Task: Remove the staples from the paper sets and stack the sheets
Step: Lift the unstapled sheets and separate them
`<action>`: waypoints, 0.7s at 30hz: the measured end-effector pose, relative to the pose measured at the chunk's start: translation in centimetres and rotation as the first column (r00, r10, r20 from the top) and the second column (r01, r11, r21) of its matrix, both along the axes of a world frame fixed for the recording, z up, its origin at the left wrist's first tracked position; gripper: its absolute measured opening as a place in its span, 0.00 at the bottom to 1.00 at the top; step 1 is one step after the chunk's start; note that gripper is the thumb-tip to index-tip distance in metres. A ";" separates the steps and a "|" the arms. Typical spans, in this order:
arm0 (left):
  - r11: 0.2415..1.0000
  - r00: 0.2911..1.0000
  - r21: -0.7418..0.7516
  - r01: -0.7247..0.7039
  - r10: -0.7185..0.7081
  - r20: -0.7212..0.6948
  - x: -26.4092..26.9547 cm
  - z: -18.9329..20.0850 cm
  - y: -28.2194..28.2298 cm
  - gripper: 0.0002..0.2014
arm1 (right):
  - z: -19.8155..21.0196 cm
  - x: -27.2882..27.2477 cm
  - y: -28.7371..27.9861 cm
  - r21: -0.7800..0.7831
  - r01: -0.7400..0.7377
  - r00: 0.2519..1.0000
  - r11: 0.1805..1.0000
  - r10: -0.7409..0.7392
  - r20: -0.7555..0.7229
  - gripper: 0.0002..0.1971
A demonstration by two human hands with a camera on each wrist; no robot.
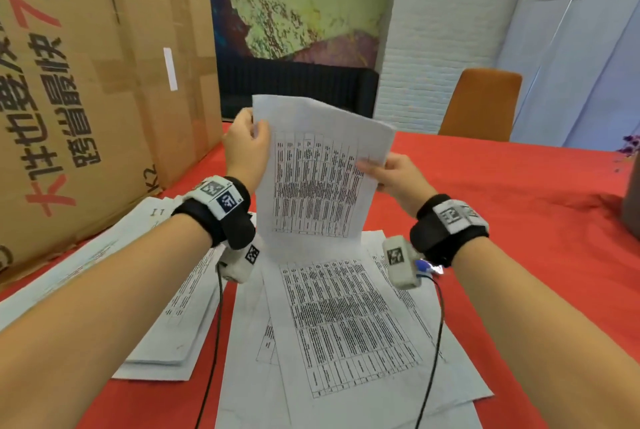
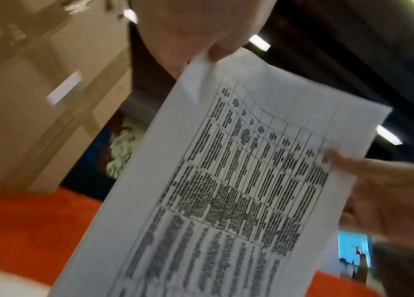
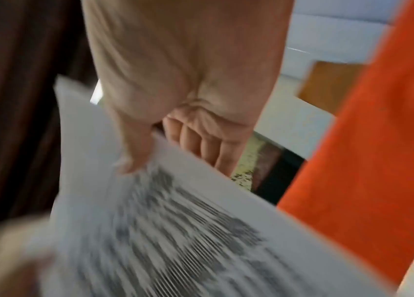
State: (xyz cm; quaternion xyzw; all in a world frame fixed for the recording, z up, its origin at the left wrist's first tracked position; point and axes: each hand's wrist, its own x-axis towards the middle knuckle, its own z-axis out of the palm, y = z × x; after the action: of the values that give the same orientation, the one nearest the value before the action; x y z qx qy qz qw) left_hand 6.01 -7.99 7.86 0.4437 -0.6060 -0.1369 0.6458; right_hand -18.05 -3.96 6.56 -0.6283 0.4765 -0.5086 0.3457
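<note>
A thin, matt white paper sheet [image 1: 320, 179], printed with a dense black table, is seen to flex where it is held. The loose sheets [image 1: 349, 331] below are of the same matt paper. The worktop [image 1: 512, 193] is covered by a matt red cloth, lightly creased. A brown corrugated cardboard box [image 1: 86, 89] with a dull, rough face, printed lettering and strips of tape is seen at the left. The wrist bands [image 1: 446, 238] appear as black fabric carrying white plastic housings. The chair back [image 1: 481, 102] is finished in smooth orange-brown material; whether leather or plastic cannot be told.
</note>
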 end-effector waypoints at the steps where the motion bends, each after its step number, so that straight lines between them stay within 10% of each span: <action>1: 0.999 1.000 -0.043 -0.006 0.007 0.020 -0.5 0.7 0.3 0.06 | 0.4 0.5 0.2 -0.050 0.057 0.997 0.997 -0.059 -0.045 0.16; 8: 0.915 0.990 -0.377 -0.141 0.132 -0.052 -2.9 6.1 4.0 0.08 | 6.6 2.6 2.4 -0.331 0.145 0.989 0.933 -0.130 0.068 0.06; 15: 0.990 0.993 0.091 -0.105 0.110 -0.051 -4.3 -2.5 3.7 0.07 | -2.3 1.7 2.0 -0.007 0.143 0.982 0.990 -0.140 0.129 0.19; 21: 0.986 0.983 -0.137 -0.095 0.071 -0.169 -4.0 2.1 4.0 0.11 | 1.7 1.2 1.4 -0.183 0.141 0.968 0.973 -0.097 0.231 0.15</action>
State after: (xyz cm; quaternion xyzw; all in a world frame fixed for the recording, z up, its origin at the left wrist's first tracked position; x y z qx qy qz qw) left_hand 2.02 -4.03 9.96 0.4081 -0.5402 -0.1016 0.7289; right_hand -16.81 -2.59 8.27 -0.5696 0.4191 -0.6399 0.3008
